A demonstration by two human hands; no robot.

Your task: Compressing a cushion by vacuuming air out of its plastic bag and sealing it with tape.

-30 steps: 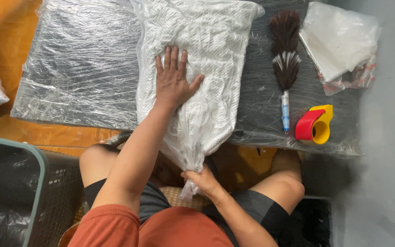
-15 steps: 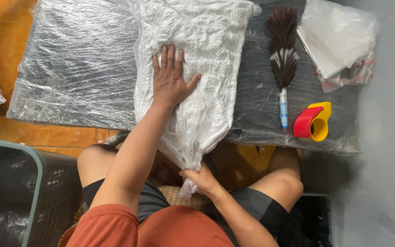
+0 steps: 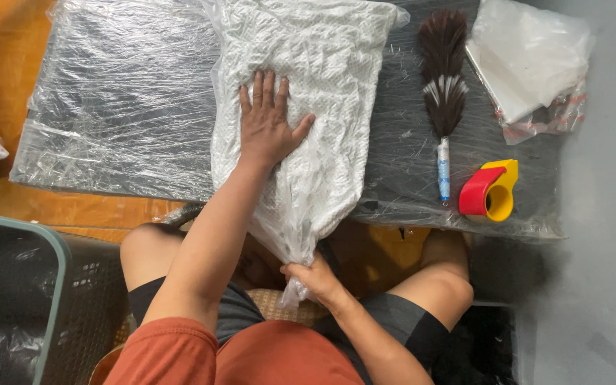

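Change: against the earlier frames almost nothing differs; the left hand (image 3: 269,121) lies at the same spot on the bag (image 3: 308,114), and the right hand (image 3: 316,276) keeps the same grip on the neck; only the view has shifted slightly
Bag: clear plastic, filled with white textured cloth, lying on the mat (image 3: 122,107)
Bag place: across the middle of the mat, its near end hanging past the mat's near edge over the person's lap
Long axis: runs from the mat's far edge toward the person, roughly straight with a slight lean
Pointing: wide flat end at the mat's far edge; the bag narrows to a gathered neck that points at the person
Left hand: spread wide and flat, palm down, fingers toward the mat's far edge, thumb out to the side, pressing on the bag's middle
Right hand: closed around the bunched neck, below the mat's near edge, between the knees
Duster (image 3: 443,93): dark feathers with a white band and a pale blue handle, on the mat just right of the bag, parallel to it, handle toward the person
Tape dispenser (image 3: 490,191): red and yellow, at the mat's near right corner, just beside the duster's handle
Plastic bags (image 3: 529,57): a stack of clear ones at the mat's far right corner
Basket (image 3: 30,299): dark, with a pale green rim, left of the person, nearer than the mat
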